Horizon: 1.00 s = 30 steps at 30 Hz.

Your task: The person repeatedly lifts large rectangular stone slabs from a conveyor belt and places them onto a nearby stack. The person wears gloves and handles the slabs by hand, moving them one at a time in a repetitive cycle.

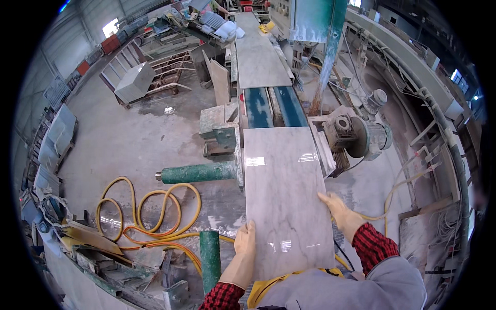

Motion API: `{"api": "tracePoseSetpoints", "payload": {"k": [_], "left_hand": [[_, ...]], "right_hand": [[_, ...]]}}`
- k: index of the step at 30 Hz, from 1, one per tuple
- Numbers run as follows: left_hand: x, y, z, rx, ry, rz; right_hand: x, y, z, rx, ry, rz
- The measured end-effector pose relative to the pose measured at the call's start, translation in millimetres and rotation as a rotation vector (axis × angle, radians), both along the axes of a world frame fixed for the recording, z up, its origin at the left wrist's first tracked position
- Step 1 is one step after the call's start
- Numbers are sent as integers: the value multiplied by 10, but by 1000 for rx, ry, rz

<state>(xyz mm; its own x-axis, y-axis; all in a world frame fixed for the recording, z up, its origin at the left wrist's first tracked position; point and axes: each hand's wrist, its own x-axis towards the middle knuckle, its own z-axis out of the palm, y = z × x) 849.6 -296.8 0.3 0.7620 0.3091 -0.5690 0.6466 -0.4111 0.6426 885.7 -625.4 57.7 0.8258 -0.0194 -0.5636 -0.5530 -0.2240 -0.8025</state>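
A polished grey-white marble slab (283, 206) stretches away from my body, its far end at the blue belts (259, 107) of a conveyor. My left hand (245, 247), in a cream glove, grips the slab's left edge, fingers mostly hidden underneath. On the opposite edge, slightly farther off, my right hand (338, 209) holds the slab, also gloved, with the thumb along the rim. Beyond the belts lies a second pale slab (263, 59) on the same line. The near end of my slab reaches the yellow-edged apron at my waist.
Left of the line, a green roller (199, 173) juts out, with a green post (210, 261) nearer me. Looped yellow hoses (155, 235) cover the floor there. A motor (367, 137) stands right of the conveyor. Another person's arm (221, 9) shows at the far end.
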Motion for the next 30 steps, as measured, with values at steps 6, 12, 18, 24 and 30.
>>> {"api": "tracePoseSetpoints", "payload": {"k": [6,12,18,24,30], "left_hand": [[225,215,-277,-269,28,-72],[70,547,6,-788,423,-35],[504,368,-322,-438,229,-5],[988,-152,-55,-415,69,252],[1236,-308,175,-147,139,262]], "right_hand": [[-891,-232,-506,244,324,-105],[-940,-316,-888,26,190,-30],[-19,-69,-273,-79,192,-130],[606,-193,-490,-311,176,-125],[910,-225,-490,-313,238,-93]]}}
